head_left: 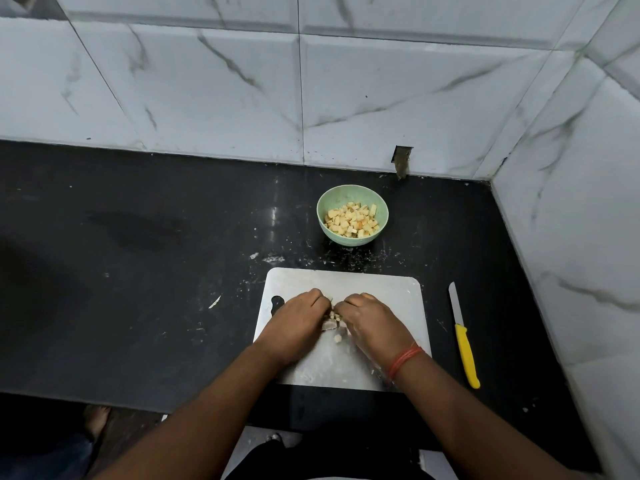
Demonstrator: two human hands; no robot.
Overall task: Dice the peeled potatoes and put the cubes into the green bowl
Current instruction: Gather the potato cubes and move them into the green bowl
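A steel cutting board (398,296) lies on the black counter. A small heap of pale potato cubes (334,318) sits in its middle. My left hand (294,322) and my right hand (372,322) cup the heap from both sides, fingers curled around the cubes, which are mostly hidden between them. One loose cube (337,338) lies just nearer to me. Behind the board stands the green bowl (352,199), about half full of potato cubes (351,220). The knife (464,336) with a yellow handle lies on the counter right of the board, held by neither hand.
The black counter (138,271) runs into a corner, with marble-tiled walls behind and on the right. White starch smears and scraps dot the counter around the board and bowl. A bare foot of a person (97,419) shows on the floor at lower left.
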